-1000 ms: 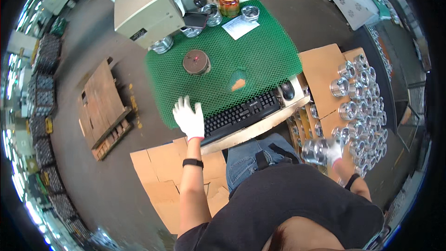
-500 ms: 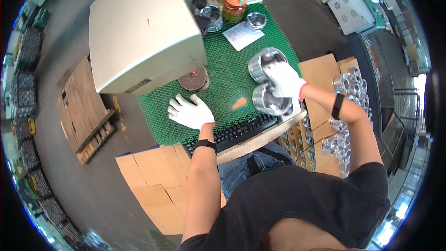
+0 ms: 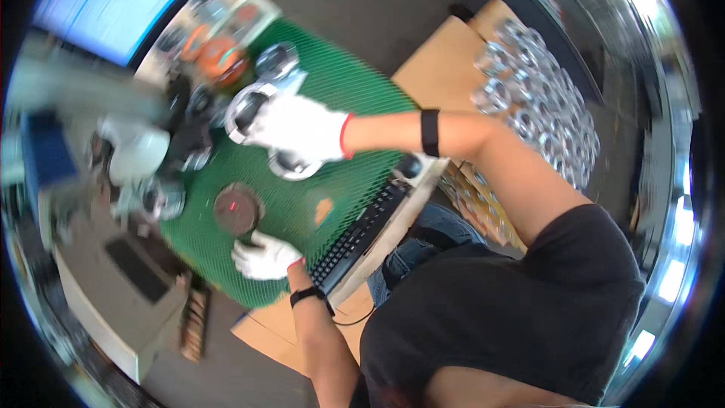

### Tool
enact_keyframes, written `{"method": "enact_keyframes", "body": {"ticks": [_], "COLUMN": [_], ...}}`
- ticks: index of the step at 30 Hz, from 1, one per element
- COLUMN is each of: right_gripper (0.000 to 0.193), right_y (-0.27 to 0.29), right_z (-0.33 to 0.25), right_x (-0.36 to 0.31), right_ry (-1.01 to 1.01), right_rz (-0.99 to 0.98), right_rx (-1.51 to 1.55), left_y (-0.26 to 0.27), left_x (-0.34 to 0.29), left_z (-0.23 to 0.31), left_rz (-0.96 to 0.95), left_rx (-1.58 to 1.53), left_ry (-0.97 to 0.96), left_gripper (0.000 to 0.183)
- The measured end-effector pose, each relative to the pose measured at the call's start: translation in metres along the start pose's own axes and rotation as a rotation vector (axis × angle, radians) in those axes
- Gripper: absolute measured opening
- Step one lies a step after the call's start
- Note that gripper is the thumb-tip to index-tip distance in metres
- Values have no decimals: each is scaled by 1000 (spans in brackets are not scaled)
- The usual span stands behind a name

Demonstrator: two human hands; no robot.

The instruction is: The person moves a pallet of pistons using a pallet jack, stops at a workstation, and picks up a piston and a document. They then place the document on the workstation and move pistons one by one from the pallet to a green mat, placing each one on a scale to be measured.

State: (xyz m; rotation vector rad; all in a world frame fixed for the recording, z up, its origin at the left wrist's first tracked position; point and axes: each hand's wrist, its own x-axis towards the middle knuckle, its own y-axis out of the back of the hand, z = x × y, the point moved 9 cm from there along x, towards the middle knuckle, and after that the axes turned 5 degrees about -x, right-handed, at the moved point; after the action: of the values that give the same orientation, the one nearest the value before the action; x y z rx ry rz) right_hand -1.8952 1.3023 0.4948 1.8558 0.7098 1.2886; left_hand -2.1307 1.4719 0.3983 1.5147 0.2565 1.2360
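My right hand [image 3: 298,127], in a white glove with a red cuff, is closed over two shiny, round, hollow metal parts. One metal part [image 3: 240,115] shows past the fingertips. The other metal part [image 3: 294,168] shows below the palm; motion blur hides exactly how the fingers grip them. My left hand [image 3: 266,257], also gloved in white, holds nothing and rests on the green mesh mat [image 3: 340,75] with its thumb apart. Just beyond its fingers stands a brown round disc [image 3: 237,208] with a small red light spot on it.
A black keyboard [image 3: 361,228] and mouse [image 3: 408,167] line the near table edge. An orange-lidded jar [image 3: 221,59] and another metal part [image 3: 277,61] stand farther back. Many metal parts [image 3: 540,98] sit on cardboard to the right. A lit screen [image 3: 121,0] fills the upper left.
My right hand has carried the two metal parts leftward across the mat, away from the right edge. My head has turned, shifting the view; my left hand remains near the disc.
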Motion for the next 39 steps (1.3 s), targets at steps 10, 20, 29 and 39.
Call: {"method": "enact_keyframes", "body": {"ticks": [10,20,29,39], "right_gripper": [39,47,31,39], "right_y": [0,34,-59,-42], "right_z": [10,168,221,263], "right_x": [-339,-692,-723,-721], "right_ry": [-999,-2063,-1982,-2117], "right_rz": [-209,425,558,348], "right_rx": [357,153,1638,1388], "left_y": [-43,14,58,85], "left_x": [66,45,-157,-337], "left_z": [-48,-62,-174,-204], "left_rz": [-125,-348,-617,-513], "left_rx": [179,-90,-212,-389], "left_ry": [-8,91,517,1067], "left_gripper": [52,60,48,48]}}
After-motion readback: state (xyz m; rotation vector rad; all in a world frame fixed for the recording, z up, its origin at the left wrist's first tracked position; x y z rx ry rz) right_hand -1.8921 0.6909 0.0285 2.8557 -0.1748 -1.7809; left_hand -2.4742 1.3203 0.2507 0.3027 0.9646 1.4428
